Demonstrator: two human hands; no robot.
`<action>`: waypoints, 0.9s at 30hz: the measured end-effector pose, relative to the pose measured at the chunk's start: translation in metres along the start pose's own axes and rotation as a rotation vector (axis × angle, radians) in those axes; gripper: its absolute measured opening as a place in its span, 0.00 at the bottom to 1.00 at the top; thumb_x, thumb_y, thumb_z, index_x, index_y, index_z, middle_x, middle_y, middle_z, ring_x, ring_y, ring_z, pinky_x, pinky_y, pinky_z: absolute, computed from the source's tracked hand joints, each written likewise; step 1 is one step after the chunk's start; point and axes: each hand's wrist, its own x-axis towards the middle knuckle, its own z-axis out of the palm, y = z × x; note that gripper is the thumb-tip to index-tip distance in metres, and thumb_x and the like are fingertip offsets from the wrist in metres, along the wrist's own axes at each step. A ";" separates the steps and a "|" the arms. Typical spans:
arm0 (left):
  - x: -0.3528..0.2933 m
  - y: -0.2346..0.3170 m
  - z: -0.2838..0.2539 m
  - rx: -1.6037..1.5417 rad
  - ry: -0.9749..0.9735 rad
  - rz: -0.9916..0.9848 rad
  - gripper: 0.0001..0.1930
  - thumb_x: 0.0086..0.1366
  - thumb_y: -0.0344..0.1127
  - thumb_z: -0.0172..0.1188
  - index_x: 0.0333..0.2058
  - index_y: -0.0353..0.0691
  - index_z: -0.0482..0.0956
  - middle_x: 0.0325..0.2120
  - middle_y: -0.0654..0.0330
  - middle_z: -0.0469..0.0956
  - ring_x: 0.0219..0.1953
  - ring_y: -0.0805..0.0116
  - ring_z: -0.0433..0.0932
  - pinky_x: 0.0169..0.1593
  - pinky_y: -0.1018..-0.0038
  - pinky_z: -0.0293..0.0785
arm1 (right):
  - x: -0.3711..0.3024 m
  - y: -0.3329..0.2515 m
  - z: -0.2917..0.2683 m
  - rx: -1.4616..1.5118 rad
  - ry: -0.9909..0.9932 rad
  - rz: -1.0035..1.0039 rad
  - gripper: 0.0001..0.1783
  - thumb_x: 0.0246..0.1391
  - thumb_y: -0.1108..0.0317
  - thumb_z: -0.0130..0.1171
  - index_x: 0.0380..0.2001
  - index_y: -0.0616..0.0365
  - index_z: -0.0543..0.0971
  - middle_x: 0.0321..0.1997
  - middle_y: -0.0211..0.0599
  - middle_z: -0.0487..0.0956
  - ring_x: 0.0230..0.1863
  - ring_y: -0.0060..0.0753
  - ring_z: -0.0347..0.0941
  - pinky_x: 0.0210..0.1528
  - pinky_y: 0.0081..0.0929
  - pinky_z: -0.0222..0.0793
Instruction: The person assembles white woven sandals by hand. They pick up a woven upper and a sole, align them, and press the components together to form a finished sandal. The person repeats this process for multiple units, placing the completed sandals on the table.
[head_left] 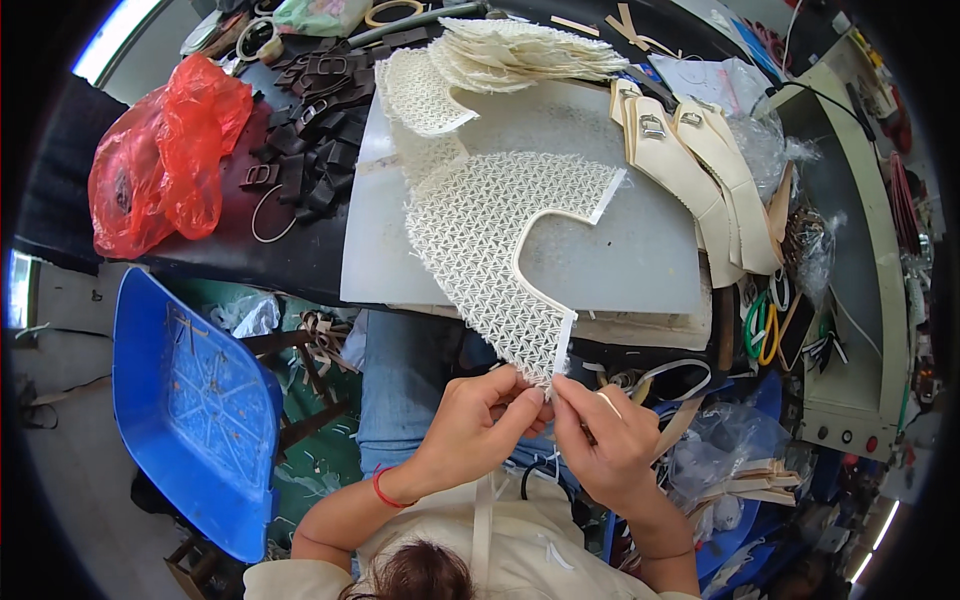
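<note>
A cream woven, curved piece (470, 225), like a shoe upper, lies across a pale board (625, 265) and hangs over the table's near edge toward me. White tape strips edge its two straight ends, and a smooth binding follows its inner curve. My left hand (480, 418), with a red string on the wrist, pinches the lowest corner. Right beside it, my right hand (608, 435) grips the same corner at the end of the white strip, a ring on one finger. Both hands are closed; the fingertips hide the very corner.
More woven pieces (520, 55) are stacked at the back. Cream leather straps with buckles (690, 180) lie right of the board; dark buckled straps (315, 130) and a red plastic bag (170, 155) are left. A blue bin (200, 410) stands lower left. Scissors (765, 325) hang right.
</note>
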 end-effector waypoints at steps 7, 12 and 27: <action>0.003 -0.002 -0.002 0.132 0.004 0.059 0.06 0.63 0.26 0.51 0.34 0.27 0.73 0.27 0.59 0.77 0.28 0.77 0.76 0.33 0.80 0.76 | -0.001 -0.001 0.001 0.093 -0.002 0.119 0.12 0.40 0.79 0.62 0.33 0.62 0.79 0.17 0.31 0.69 0.12 0.23 0.64 0.14 0.21 0.57; 0.004 -0.007 -0.004 0.209 0.002 0.137 0.05 0.62 0.25 0.52 0.32 0.27 0.74 0.26 0.59 0.78 0.26 0.78 0.76 0.29 0.80 0.76 | 0.002 -0.002 0.001 0.262 -0.048 0.235 0.10 0.42 0.81 0.60 0.32 0.62 0.79 0.19 0.34 0.72 0.15 0.22 0.67 0.15 0.19 0.57; 0.003 -0.004 -0.009 0.195 0.014 0.060 0.07 0.61 0.26 0.52 0.31 0.26 0.76 0.25 0.56 0.79 0.27 0.75 0.78 0.31 0.80 0.77 | 0.005 0.012 0.001 0.482 -0.209 0.350 0.06 0.46 0.77 0.59 0.31 0.64 0.79 0.20 0.35 0.75 0.17 0.22 0.69 0.18 0.19 0.60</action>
